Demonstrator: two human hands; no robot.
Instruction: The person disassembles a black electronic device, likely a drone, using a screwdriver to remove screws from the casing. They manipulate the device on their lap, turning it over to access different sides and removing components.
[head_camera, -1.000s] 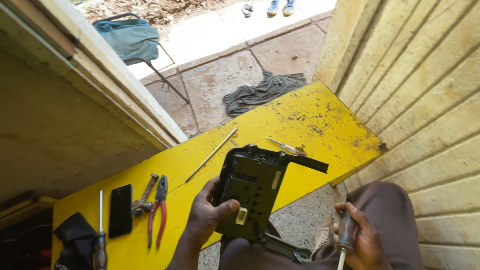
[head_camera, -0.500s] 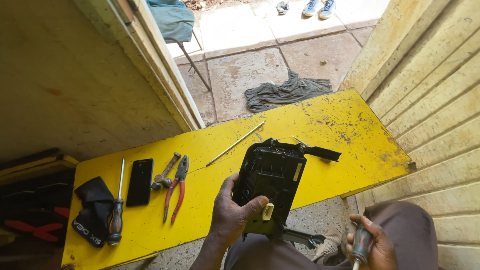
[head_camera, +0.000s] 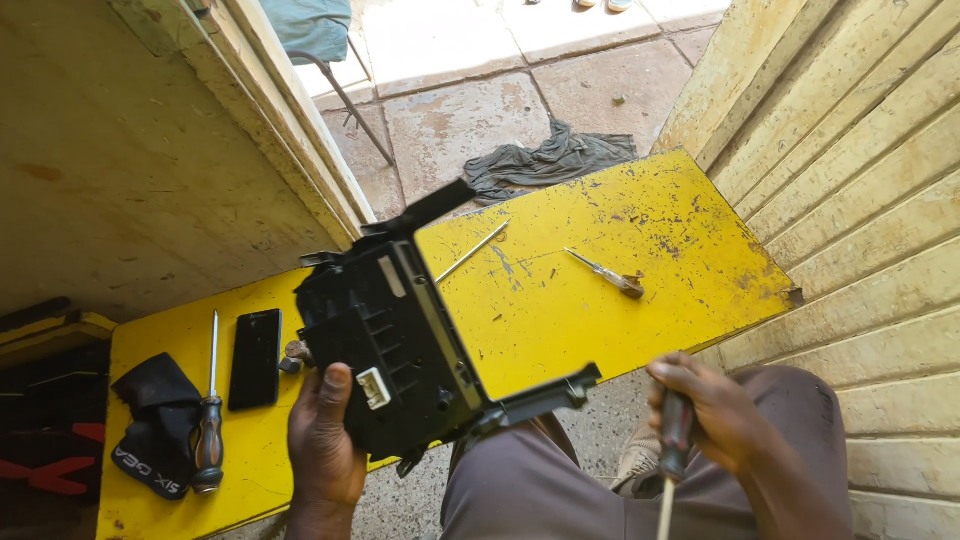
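Observation:
My left hand (head_camera: 324, 440) grips a black plastic electronic housing (head_camera: 400, 335) from below, thumb beside its small white connector. The housing is tilted up on edge over the front of a yellow board (head_camera: 590, 290), with black brackets sticking out at its top and lower right. My right hand (head_camera: 710, 410) rests over my knee and holds a dark-handled screwdriver (head_camera: 672, 450) with the shaft pointing down. A small awl-like tool (head_camera: 605, 273) and a thin metal rod (head_camera: 472, 252) lie on the board behind the housing.
At the board's left lie a black phone (head_camera: 255, 358), a long screwdriver (head_camera: 209, 420) and a black pouch (head_camera: 155, 425). A grey rag (head_camera: 545, 162) lies on the paved ground beyond. A wooden plank wall (head_camera: 880, 200) stands right, a plastered wall (head_camera: 140, 170) left.
The housing has been turned and lifted onto its edge, nearer to me. My right hand rose with the screwdriver. The pliers are now hidden behind the housing.

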